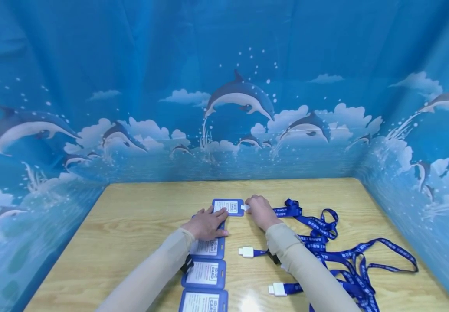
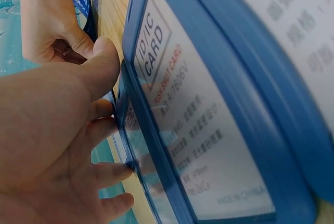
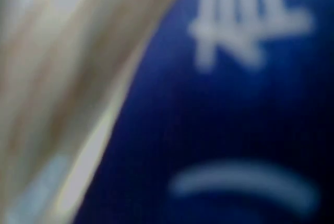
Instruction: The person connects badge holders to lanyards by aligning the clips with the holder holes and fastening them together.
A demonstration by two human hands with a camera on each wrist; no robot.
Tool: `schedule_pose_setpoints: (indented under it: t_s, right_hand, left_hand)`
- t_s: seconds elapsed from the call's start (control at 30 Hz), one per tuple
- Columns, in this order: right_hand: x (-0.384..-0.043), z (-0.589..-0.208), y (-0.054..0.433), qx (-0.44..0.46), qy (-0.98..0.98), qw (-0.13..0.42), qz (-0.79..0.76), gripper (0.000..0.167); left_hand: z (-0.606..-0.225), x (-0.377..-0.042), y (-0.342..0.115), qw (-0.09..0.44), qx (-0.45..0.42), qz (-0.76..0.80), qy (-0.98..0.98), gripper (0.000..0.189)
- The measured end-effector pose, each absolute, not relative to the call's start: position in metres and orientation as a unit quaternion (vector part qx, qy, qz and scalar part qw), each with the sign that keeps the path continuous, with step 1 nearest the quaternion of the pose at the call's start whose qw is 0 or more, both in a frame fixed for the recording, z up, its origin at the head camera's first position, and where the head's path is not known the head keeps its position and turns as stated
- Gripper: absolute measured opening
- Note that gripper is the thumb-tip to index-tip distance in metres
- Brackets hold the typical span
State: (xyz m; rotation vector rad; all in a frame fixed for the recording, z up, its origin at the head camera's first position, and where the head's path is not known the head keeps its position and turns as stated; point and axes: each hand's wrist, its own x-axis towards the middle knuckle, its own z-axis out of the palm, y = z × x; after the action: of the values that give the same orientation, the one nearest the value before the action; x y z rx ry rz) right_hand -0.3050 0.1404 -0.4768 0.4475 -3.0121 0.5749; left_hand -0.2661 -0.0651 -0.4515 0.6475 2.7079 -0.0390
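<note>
At the far end of a column of blue badge holders lies one blue badge holder (image 1: 228, 207) with a white card inside. My left hand (image 1: 207, 225) spreads over the column, and its fingertips rest on that holder's near edge. With curled fingers, my right hand (image 1: 262, 212) pinches the white clip (image 1: 245, 208) of a blue lanyard (image 1: 286, 212) at the holder's right end. Whether the clip passes through the slot is hidden. In the left wrist view, a badge holder (image 2: 193, 109) fills the foreground. Blurred blue strap (image 3: 209, 119) covers most of the right wrist view.
Nearer on the wooden table (image 1: 130, 225) are more badge holders (image 1: 204, 274). Tangled blue lanyards (image 1: 351, 264) spread at the right, under and beside the right forearm. Two white clips (image 1: 278, 289) point left. A dolphin-print curtain (image 1: 224, 143) surrounds the table.
</note>
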Motion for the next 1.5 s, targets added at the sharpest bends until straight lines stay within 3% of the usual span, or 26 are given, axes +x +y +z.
schedule_pose_setpoints:
  t_s: [0.33, 0.83, 1.1, 1.5]
  right_hand:
    - [-0.298, -0.478, 0.140, 0.148, -0.970, 0.028, 0.189, 0.030]
    - [-0.289, -0.472, 0.143, 0.154, -0.970, -0.010, 0.189, 0.033]
    - [-0.283, -0.472, 0.148, 0.159, -0.967, -0.013, 0.197, 0.051]
    - [-0.281, -0.451, 0.162, 0.174, -0.968, 0.036, 0.176, 0.045]
  left_hand:
    - [-0.452, -0.266, -0.065, 0.168, 0.223, 0.010, 0.960, 0.072]
    - [-0.459, -0.264, -0.063, 0.136, 0.222, 0.052, 0.964, 0.072]
    - [-0.461, -0.259, -0.063, 0.129, 0.222, 0.087, 0.963, 0.076]
    - [-0.441, -0.254, -0.065, 0.084, 0.242, 0.104, 0.961, 0.065]
